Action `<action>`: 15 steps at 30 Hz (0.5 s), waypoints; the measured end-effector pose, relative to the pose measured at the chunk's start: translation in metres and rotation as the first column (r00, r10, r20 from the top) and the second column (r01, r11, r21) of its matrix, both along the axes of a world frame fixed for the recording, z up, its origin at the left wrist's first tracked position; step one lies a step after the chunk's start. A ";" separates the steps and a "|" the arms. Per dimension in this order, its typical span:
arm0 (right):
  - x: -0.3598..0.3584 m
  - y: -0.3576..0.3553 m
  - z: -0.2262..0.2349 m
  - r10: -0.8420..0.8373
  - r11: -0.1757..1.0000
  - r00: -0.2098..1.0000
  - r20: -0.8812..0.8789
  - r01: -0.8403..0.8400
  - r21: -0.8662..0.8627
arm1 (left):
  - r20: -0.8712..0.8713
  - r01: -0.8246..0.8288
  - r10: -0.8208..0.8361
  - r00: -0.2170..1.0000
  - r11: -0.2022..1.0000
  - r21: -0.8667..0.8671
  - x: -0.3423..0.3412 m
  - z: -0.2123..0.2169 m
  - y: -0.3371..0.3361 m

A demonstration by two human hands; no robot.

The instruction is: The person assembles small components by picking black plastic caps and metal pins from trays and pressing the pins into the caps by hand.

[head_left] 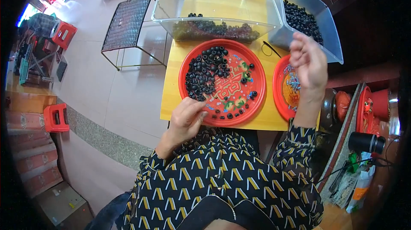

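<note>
A round red plate [257,76] with a printed pattern lies on a small yellow table [175,67]. A heap of small black rings [205,73] covers its left half, and a few lie scattered on the right. My left hand [186,118] rests on the plate's near left rim, fingers curled together; what they pinch is hidden. My right hand [308,61] is raised above a second red plate [278,88] that holds small blue and silver parts [293,82]. Its fingers are bent and loosely together; I cannot see anything in them.
Two clear plastic bins stand at the table's far side: a large one [171,7] with dark pieces [214,29] at its bottom, and a smaller one [332,28] with black rings. A black wire stand [126,22] and red stools [55,116] are on the floor to the left. Clutter crowds the right.
</note>
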State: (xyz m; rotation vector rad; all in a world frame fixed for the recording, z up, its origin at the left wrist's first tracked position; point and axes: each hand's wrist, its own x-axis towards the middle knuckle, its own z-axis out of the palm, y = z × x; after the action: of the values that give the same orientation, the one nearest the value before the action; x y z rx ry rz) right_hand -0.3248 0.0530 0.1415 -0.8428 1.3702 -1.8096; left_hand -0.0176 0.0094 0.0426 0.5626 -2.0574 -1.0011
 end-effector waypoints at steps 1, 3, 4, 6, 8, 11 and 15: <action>0.011 0.006 -0.009 0.043 0.996 0.993 -0.112 -0.033 0.088 | 0.031 0.017 -0.016 0.999 0.999 -0.031 0.001 -0.001 0.000; 0.038 0.018 -0.026 0.134 0.960 0.950 -0.282 -0.053 0.275 | 0.047 0.039 -0.036 0.998 0.996 -0.077 -0.002 -0.006 -0.004; 0.049 0.023 -0.033 0.181 0.929 0.924 -0.337 -0.048 0.367 | 0.065 0.062 -0.054 0.996 0.990 -0.125 -0.004 -0.006 -0.007; 0.061 0.031 -0.056 0.255 0.914 0.823 -0.508 -0.033 0.405 | 0.105 0.079 -0.061 0.993 0.981 -0.176 -0.010 -0.004 -0.011; 0.069 0.037 -0.062 0.270 0.930 0.711 -0.649 -0.019 0.367 | 0.194 0.123 -0.073 0.978 0.957 -0.262 -0.019 -0.002 -0.015; 0.072 0.043 -0.063 0.247 0.939 0.663 -0.707 0.017 0.343 | 0.258 0.164 -0.080 0.963 0.933 -0.320 -0.037 0.000 -0.015; 0.066 0.048 -0.068 0.147 0.944 0.570 -0.809 0.163 0.287 | 0.291 0.120 0.006 0.957 0.904 -0.411 -0.055 0.002 -0.030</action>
State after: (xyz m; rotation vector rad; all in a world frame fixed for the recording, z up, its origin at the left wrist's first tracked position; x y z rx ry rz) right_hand -0.2588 0.1009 0.0736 -1.6036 2.1802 -1.0874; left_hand -0.0723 -0.0201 0.0448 0.4341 -2.4700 -0.4883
